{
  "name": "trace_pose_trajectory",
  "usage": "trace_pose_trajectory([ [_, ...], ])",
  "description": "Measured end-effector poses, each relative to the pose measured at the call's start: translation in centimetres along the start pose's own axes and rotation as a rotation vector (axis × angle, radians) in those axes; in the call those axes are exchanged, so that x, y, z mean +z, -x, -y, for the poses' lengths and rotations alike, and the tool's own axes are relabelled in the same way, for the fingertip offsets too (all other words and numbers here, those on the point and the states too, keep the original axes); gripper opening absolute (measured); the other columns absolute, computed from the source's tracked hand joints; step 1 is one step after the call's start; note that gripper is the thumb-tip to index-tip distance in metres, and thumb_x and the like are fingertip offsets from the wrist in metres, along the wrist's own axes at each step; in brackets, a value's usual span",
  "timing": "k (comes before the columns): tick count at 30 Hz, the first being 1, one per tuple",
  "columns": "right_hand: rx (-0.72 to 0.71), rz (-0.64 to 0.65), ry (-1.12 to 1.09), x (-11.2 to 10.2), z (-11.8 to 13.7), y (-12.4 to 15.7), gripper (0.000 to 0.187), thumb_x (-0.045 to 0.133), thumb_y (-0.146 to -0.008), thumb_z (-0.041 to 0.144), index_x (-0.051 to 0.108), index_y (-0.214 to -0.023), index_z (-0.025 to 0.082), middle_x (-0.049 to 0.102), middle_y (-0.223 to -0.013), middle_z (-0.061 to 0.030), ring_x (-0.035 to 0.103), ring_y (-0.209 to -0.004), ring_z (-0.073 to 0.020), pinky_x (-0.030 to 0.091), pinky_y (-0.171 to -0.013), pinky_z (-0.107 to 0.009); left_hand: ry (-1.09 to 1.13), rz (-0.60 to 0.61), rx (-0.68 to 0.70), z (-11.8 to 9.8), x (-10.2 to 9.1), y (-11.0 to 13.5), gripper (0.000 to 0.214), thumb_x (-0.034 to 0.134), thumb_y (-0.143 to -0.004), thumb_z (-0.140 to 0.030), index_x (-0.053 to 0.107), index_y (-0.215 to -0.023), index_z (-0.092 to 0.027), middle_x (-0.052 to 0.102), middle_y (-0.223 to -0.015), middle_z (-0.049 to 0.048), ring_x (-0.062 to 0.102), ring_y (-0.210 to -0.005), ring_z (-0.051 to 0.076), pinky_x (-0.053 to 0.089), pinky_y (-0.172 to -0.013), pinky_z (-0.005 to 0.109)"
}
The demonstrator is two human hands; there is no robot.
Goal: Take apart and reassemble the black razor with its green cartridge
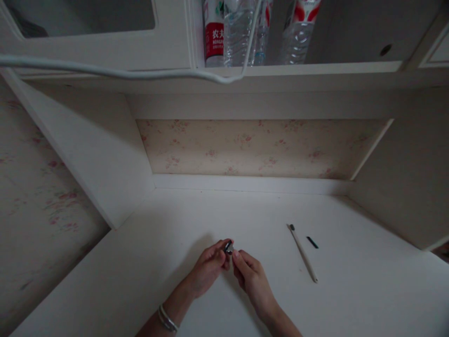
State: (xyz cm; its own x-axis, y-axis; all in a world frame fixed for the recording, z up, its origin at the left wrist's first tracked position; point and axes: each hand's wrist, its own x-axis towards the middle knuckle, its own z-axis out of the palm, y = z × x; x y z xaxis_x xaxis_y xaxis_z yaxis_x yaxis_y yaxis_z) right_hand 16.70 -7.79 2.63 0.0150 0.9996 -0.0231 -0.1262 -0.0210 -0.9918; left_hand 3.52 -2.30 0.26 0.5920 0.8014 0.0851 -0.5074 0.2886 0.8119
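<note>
Over the white desktop [147, 281], a small shiny black-and-silver piece [229, 247] is held between my two hands. My left hand [208, 267] is closed, its thumb and fingers pinching the piece from the left. From the right, my right hand [253, 281] pinches its other side between thumb and forefinger. The piece is too small and partly covered for me to tell its kind. To the right lies a slim white toothbrush [303, 255] with dark bristles at its far end. Beside it rests a short black strip [312, 242].
A white shelf [315, 70] overhangs the desk, with several plastic bottles [240, 35] standing on it. A white cable [140, 75] hangs across its front. Side panels [94, 140] bound the desk at left and right, and floral wallpaper [245, 145] covers the back.
</note>
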Motion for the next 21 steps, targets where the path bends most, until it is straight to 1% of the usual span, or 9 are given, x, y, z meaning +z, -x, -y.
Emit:
trace_pose_trajectory([
  [4,0.072,0.056,-0.033,-0.3,-0.2,-0.3,0.050,0.049,-0.084,0.064,0.052,-0.068,0.017,0.030,-0.049,0.0075,0.020,-0.042,-0.0075,0.012,-0.038,-0.021,-0.091,-0.019,0.023,-0.2,-0.3,0.0,0.042,0.068,-0.077,-0.039,0.065,-0.112,-0.015,0.051,-0.081,0.0036,0.043,-0.071,0.012,0.033,-0.068,0.026],
  [8,0.115,0.143,-0.069,-0.4,0.2,-0.2,0.051,0.048,-0.083,0.067,0.049,-0.070,0.018,0.031,-0.048,0.0086,0.018,-0.039,-0.0061,0.011,-0.035,-0.020,-0.151,-0.014,0.036,-0.6,-0.8,0.1,0.044,0.070,-0.075,-0.040,0.066,-0.112,-0.015,0.056,-0.088,0.0065,0.045,-0.075,0.014,0.034,-0.071,0.028],
  [11,0.132,0.205,-0.118,-0.5,0.2,-0.2,0.050,0.048,-0.083,0.066,0.049,-0.071,0.018,0.032,-0.047,0.0091,0.017,-0.036,-0.0055,0.010,-0.033,-0.020,-0.154,0.019,0.002,-0.9,-1.3,0.2,0.046,0.073,-0.072,-0.040,0.067,-0.111,-0.016,0.057,-0.087,0.0068,0.047,-0.074,0.015,0.035,-0.071,0.029],
  [15,0.146,0.235,-0.152,-0.5,-0.1,-0.1,0.050,0.048,-0.084,0.066,0.051,-0.072,0.017,0.033,-0.045,0.0093,0.019,-0.034,-0.0050,0.010,-0.032,-0.020,-0.191,0.060,-0.029,-1.3,-1.7,0.4,0.047,0.072,-0.071,-0.042,0.068,-0.110,-0.016,0.058,-0.083,0.0064,0.048,-0.073,0.015,0.035,-0.070,0.028],
  [18,0.180,0.258,-0.181,-0.4,0.0,0.0,0.050,0.051,-0.082,0.066,0.052,-0.073,0.017,0.033,-0.045,0.0093,0.019,-0.034,-0.0049,0.010,-0.031,-0.019,-0.220,0.104,-0.054,-1.8,-1.6,0.5,0.047,0.070,-0.074,-0.043,0.066,-0.112,-0.015,0.057,-0.081,0.0060,0.050,-0.072,0.016,0.035,-0.069,0.028],
  [21,0.222,0.307,-0.251,-0.5,0.2,0.2,0.048,0.053,-0.082,0.064,0.054,-0.077,0.016,0.033,-0.046,0.0097,0.016,-0.035,-0.0047,0.010,-0.031,-0.018,-0.250,0.131,-0.073,-2.4,-1.4,0.6,0.047,0.070,-0.073,-0.045,0.067,-0.108,-0.014,0.056,-0.083,0.0061,0.050,-0.073,0.016,0.036,-0.067,0.028],
])
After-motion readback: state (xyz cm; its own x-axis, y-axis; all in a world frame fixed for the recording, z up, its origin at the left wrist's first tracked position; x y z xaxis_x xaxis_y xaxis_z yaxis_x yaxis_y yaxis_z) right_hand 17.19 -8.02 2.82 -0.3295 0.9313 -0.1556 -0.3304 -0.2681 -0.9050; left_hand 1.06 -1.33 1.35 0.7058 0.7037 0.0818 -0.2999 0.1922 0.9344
